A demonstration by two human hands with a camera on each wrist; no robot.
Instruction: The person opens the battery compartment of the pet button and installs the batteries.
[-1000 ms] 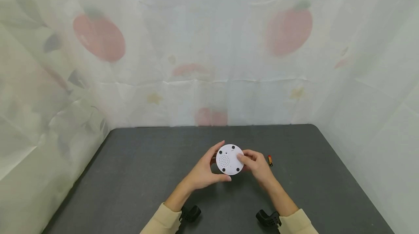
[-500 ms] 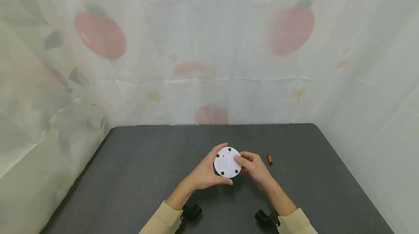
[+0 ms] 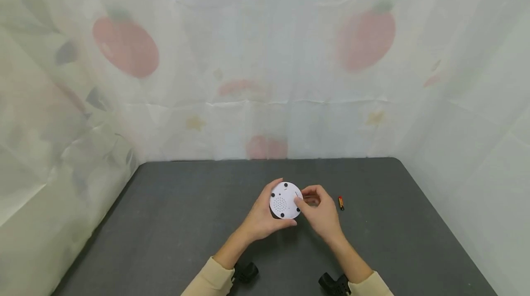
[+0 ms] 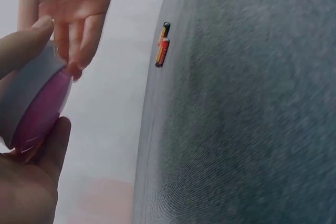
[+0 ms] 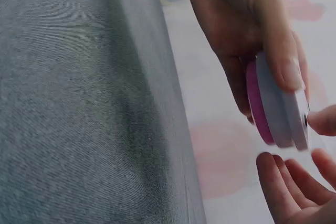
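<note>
My left hand grips a round white device above the dark table, thumb under its near rim and fingers behind it. The device's white back shows a speaker grille and black feet. The wrist views show a pink layer on the device. My right hand curls at its right edge, with the thumb tip on the white face and fingertips at the rim. A small red and yellow battery lies on the table just right of my right hand.
The dark grey table ends at a pale curtain with red fruit prints, which closes in the back and both sides. Black wrist camera mounts sit at my sleeves.
The device has shifted slightly left and up and turned a little. My right hand has lifted and curled so that thumb and fingertips meet the device's right edge.
</note>
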